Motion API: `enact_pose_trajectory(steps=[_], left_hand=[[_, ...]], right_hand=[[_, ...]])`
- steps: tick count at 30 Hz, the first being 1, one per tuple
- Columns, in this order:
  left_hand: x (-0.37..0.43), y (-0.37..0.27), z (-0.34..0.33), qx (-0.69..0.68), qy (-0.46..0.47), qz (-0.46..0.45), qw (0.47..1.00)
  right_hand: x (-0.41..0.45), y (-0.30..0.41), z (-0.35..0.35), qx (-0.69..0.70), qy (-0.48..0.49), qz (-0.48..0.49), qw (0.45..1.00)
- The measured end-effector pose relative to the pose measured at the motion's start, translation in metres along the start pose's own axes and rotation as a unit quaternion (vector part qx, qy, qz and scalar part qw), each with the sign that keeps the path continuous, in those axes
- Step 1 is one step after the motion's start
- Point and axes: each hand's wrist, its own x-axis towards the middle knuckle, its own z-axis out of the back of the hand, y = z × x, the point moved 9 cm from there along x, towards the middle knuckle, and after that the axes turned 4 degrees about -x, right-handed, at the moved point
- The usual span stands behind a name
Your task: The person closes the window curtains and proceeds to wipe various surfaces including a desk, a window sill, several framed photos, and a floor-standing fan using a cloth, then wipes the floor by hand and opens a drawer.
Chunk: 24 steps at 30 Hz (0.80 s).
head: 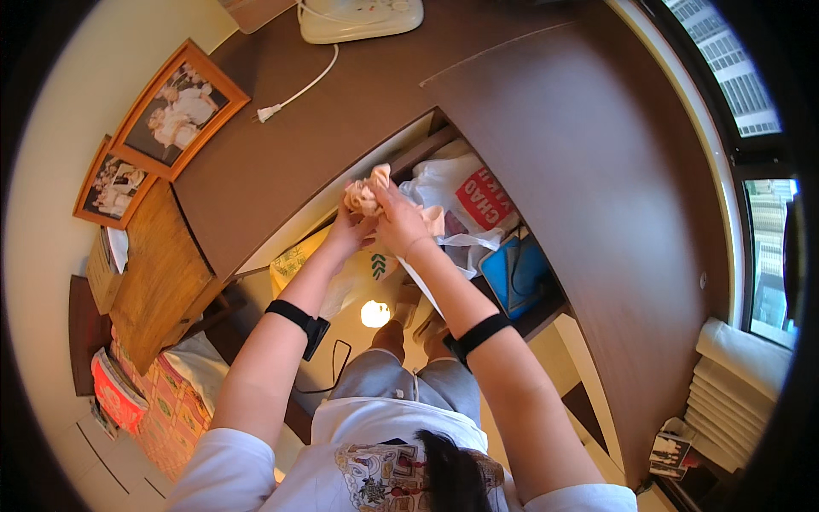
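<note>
My left hand and my right hand meet over an opening in a brown desk. Between them is a bunched-up peach piece of soft material, cloth or a thin bag; I cannot tell which. A loose end of it hangs past my right hand's wrist side. Just to the right, a white plastic bag with a red printed patch lies in the open compartment. Below my left hand is a yellow bag bearing writing. A blue flat case with a dark cord sits near the compartment's right end.
The brown desktop surrounds the opening. A white plug on a cord lies there, leading to a white appliance. Framed photos stand at left by a wooden cabinet. A window is at right.
</note>
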Motion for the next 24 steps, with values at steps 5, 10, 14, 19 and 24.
enact_pose_trajectory(steps=[5,10,14,19,24], left_hand=[[-0.012,-0.014,-0.019,-0.045,0.019,-0.017,0.999],[-0.014,-0.019,-0.020,-0.013,-0.004,-0.018,1.000],[-0.008,-0.012,-0.014,0.012,-0.033,-0.042,0.999],[-0.015,-0.016,-0.028,-0.032,-0.054,-0.061,0.996],[0.005,-0.012,-0.022,0.003,-0.058,-0.089,0.994]], right_hand=[[-0.087,-0.009,0.024,-0.021,0.015,0.023,0.999],[-0.208,-0.023,0.061,-0.140,0.051,-0.030,0.988],[-0.288,-0.053,0.101,-0.166,0.068,-0.066,0.982],[-0.304,-0.082,0.189,-0.259,-0.098,-0.110,0.954],[-0.281,-0.122,0.181,-0.232,-0.165,-0.155,0.946]])
